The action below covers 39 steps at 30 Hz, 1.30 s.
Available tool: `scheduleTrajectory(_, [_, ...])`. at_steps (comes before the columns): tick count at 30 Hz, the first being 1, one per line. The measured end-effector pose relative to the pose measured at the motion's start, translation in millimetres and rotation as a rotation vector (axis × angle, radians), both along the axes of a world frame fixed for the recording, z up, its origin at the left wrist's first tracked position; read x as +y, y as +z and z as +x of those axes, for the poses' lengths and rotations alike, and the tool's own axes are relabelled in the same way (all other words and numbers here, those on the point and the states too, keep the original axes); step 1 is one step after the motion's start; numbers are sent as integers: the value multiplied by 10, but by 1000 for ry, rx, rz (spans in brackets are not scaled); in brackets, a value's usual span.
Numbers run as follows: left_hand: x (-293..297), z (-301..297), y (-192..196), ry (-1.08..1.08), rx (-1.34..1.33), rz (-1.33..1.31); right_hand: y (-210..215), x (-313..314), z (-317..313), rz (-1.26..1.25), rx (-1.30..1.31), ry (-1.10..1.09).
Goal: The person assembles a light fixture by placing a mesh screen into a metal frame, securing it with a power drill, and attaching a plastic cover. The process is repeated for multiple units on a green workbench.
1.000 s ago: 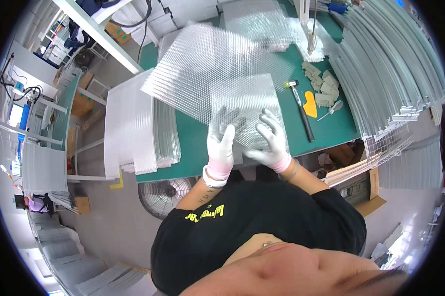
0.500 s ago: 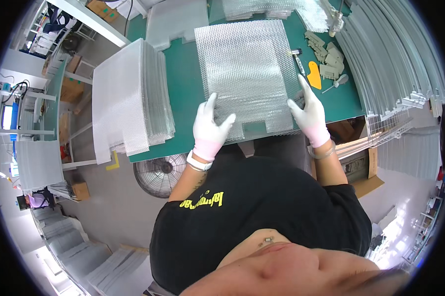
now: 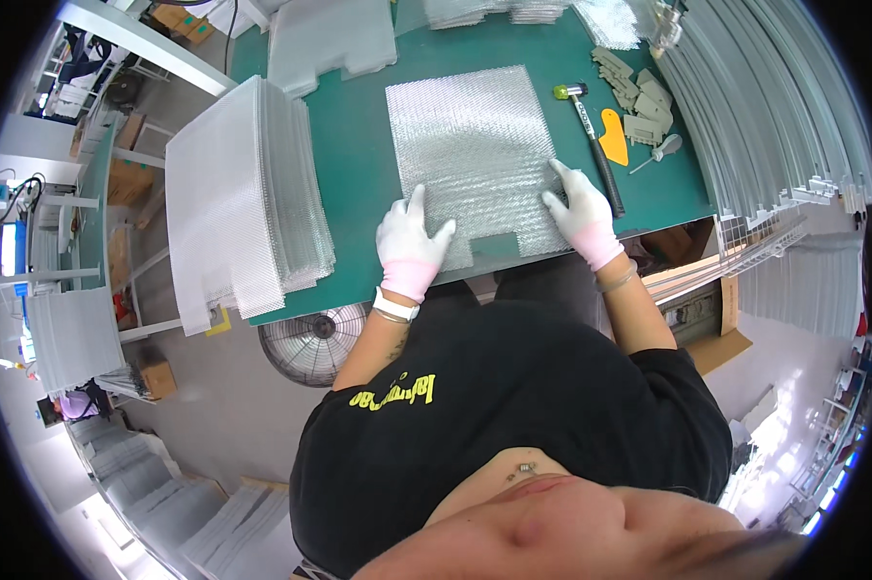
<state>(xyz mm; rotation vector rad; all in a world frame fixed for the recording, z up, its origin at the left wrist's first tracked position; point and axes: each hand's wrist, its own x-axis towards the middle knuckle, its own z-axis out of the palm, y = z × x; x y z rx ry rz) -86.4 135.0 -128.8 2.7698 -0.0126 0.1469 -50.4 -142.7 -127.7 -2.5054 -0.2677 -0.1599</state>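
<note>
Head: spread fingers (image 3: pixel 417 201) on mesh sheet (image 3: pixel 475 130)

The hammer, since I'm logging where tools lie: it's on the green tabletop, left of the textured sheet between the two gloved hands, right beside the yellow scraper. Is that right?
Not quite: the head view shows the hammer right of the textured sheet between the left hand and right hand. It does lie on the green tabletop, beside the yellow scraper.
</note>
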Motion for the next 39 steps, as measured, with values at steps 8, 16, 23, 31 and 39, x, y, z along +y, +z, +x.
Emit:
scheduleTrajectory(8, [12, 22, 5, 13, 20, -36, 65, -18, 72, -89, 68, 24])
scheduleTrajectory(16, [118, 178, 155, -167, -20, 226, 222, -1040, 863, -378, -251, -105])
scheduleTrajectory(23, [152, -41, 143, -241, 103, 189, 212, -1531, 1244, -753, -189, 63])
scheduleTrajectory(31, [108, -705, 339, -481, -232, -383, 99, -1566, 1356, -327, -354, -87])
scheduleTrajectory(39, [-71, -1312, -542, 160, 764, -1621, 171, 52, -1079, 637, 457, 503])
